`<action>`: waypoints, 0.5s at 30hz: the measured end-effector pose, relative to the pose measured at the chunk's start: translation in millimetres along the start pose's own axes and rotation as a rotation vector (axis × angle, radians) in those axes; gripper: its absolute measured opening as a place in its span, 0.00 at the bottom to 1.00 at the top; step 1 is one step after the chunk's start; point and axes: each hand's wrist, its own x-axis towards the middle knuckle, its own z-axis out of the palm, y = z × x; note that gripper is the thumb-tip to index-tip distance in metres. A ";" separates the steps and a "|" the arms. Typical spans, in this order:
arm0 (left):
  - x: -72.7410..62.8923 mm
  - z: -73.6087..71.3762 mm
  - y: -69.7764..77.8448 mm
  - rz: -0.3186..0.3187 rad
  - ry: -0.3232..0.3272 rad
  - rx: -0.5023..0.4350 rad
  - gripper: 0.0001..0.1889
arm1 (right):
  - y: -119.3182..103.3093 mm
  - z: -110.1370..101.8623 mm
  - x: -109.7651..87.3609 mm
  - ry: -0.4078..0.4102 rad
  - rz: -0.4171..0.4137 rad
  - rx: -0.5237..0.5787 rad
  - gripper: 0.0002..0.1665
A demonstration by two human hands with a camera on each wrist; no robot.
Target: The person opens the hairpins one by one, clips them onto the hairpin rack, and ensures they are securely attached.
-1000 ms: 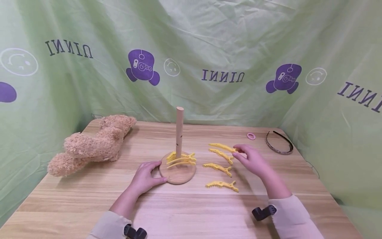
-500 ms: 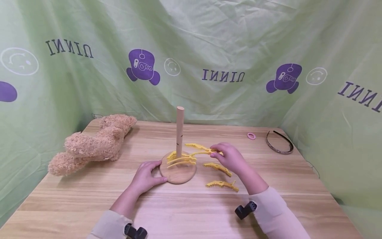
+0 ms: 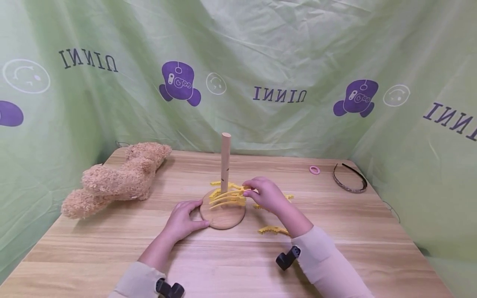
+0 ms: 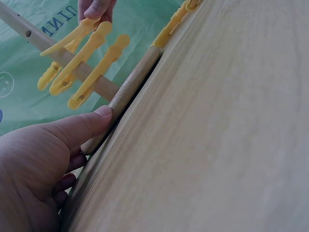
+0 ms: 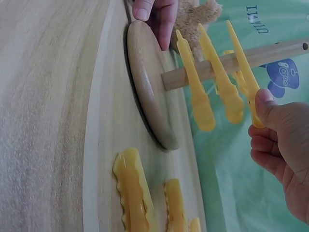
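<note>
For the step in hand, likely seating the clip (image 5: 244, 63): hold it level, prongs either side of the post (image 3: 225, 161), clear of the 2 lower clips (image 5: 198, 96), & ease off the pinch slowly so it bites w/o slipping; base (image 3: 223, 217) needs steadying. R hand (image 3: 266, 194), approx. mid-frame in head view, pinches the clip's tail just right of the post. L hand (image 3: 182, 221), lower left of ctr, grips the base rim; clip's up & right of it, not touching.
</note>
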 end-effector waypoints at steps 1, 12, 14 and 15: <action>0.0 0.1 -0.1 0.000 0.000 0.000 0.42 | -0.3 0.9 0.6 -0.007 0.001 -0.001 0.16; 0.0 0.6 -1.5 -0.003 -0.002 0.001 0.42 | -6.4 2.7 3.6 -0.043 -0.016 0.001 0.17; 0.2 0.5 -1.7 -0.003 -0.001 0.002 0.42 | -7.6 2.5 3.3 -0.056 -0.011 0.010 0.17; 0.2 0.5 -1.8 -0.002 -0.001 0.003 0.42 | -7.9 2.5 3.2 -0.061 -0.011 0.011 0.18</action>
